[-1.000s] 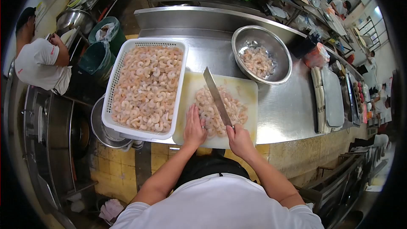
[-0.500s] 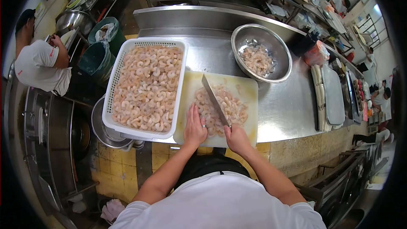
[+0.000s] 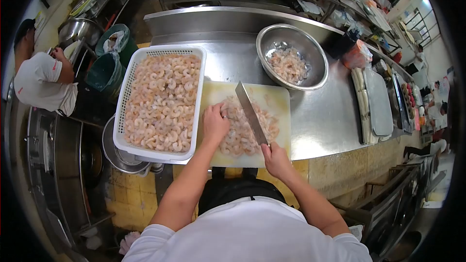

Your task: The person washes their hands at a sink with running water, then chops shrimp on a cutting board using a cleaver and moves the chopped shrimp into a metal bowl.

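Note:
My right hand (image 3: 277,159) is closed round the handle of a large knife (image 3: 251,112), whose blade lies over shrimp pieces (image 3: 239,135) on a pale cutting board (image 3: 282,98). At the left edge of that pile is my left hand (image 3: 215,122), its fingers bent at the shrimp; what they hold, if anything, is hidden. Left of the board stands a white perforated basket (image 3: 201,82) full of peeled shrimp (image 3: 162,102). A steel bowl (image 3: 318,75) with more shrimp pieces (image 3: 287,65) sits behind the board to the right.
The steel counter (image 3: 320,136) has a raised back edge. Trays and folded cloths (image 3: 360,102) stand at its right end. Green bins (image 3: 104,73) and a person in a white shirt (image 3: 41,80) are at the left. Other people are far right.
My left hand has moved forward along the left side of the pile, and its fingers have bent. The knife has shifted slightly over the shrimp. The whole view has shifted a little.

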Demonstrator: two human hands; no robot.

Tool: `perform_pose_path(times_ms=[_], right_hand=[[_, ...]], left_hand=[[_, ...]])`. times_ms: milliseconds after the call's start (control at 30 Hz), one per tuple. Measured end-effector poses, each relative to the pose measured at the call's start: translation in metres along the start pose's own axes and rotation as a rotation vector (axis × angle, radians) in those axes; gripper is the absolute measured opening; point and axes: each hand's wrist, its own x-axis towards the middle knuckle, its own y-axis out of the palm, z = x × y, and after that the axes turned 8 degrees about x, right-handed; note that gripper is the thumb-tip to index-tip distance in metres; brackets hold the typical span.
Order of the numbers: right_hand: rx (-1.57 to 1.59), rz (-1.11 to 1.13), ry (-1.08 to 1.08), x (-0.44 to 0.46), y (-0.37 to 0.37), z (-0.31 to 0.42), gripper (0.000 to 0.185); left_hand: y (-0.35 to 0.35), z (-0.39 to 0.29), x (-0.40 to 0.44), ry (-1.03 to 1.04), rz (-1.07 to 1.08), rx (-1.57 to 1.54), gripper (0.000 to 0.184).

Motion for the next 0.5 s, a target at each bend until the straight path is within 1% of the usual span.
perform_pose_path(times_ms=[100, 133, 200, 267, 367, 500], right_hand=[[0.012, 0.030, 0.088, -0.030, -0.003, 0.020, 0.039], [-0.002, 0.016, 0.054, -0.031, 0.008, 0.012, 0.039], [-0.016, -0.020, -0.007, -0.015, 0.036, -0.028, 0.039], [-0.040, -0.052, -0.041, 0.001, 0.040, -0.024, 0.041], [-0.007, -0.073, -0.056, 0.014, 0.029, -0.004, 0.041], [0.108, -0.011, 0.032, -0.014, 0.006, 0.031, 0.041]], left_hand=[[0.013, 0.015, -0.006, 0.053, -0.079, -0.082, 0.030], [0.010, 0.015, -0.012, 0.056, -0.092, -0.120, 0.030], [0.010, 0.018, -0.022, 0.067, -0.103, -0.172, 0.029], [0.018, 0.031, -0.034, 0.064, -0.110, -0.195, 0.028], [0.015, 0.026, -0.056, 0.114, -0.114, -0.262, 0.032], [0.010, 0.026, -0.077, 0.214, -0.122, -0.227, 0.036]])
